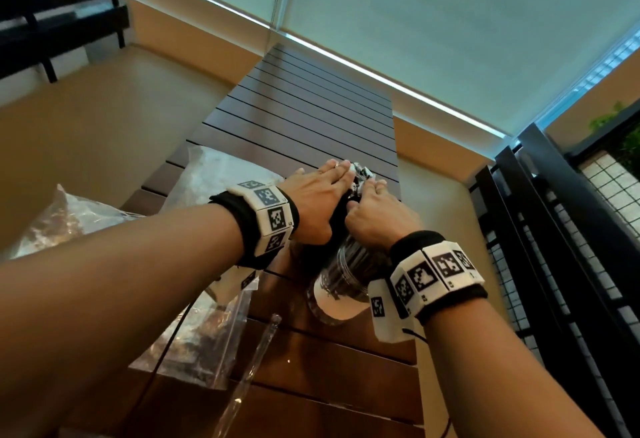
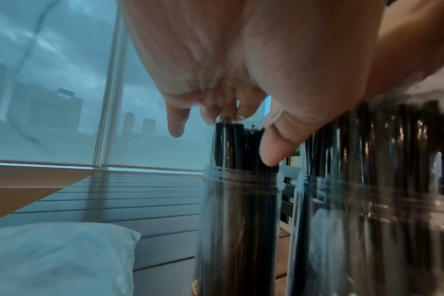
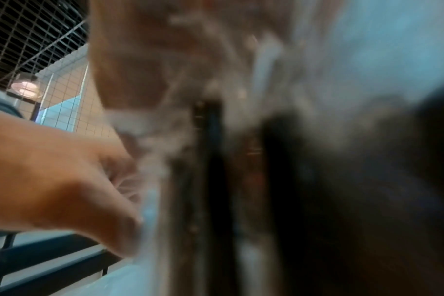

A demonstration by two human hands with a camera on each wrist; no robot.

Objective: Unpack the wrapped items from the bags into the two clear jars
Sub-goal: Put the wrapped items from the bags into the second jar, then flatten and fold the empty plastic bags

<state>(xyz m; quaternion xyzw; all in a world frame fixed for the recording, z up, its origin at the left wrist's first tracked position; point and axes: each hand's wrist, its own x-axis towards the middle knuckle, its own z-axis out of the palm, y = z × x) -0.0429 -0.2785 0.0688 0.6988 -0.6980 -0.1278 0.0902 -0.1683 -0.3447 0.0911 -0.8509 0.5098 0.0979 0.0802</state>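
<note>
Two clear jars stand side by side on the wooden table [image 1: 304, 118], both packed with upright black wrapped items. My left hand [image 1: 332, 174] lies flat over them. Its straight fingers [image 2: 176, 124] press on the item tops in the far jar [image 2: 238, 200], and its palm rests on those in the near jar [image 2: 368, 210]. My right hand [image 1: 370, 195] curls round the wrapped tops [image 1: 360, 174] above the near jar [image 1: 343, 285]. The right wrist view is blurred and shows only pale wrappers and dark items [image 3: 210, 160] close up.
Clear plastic bags lie on the table's left side: one at the far left [image 1: 69, 219], one behind my left hand [image 1: 214, 174], one nearer me [image 1: 201, 333]. A black railing [image 1: 554, 229] runs along the right. The far slats are bare.
</note>
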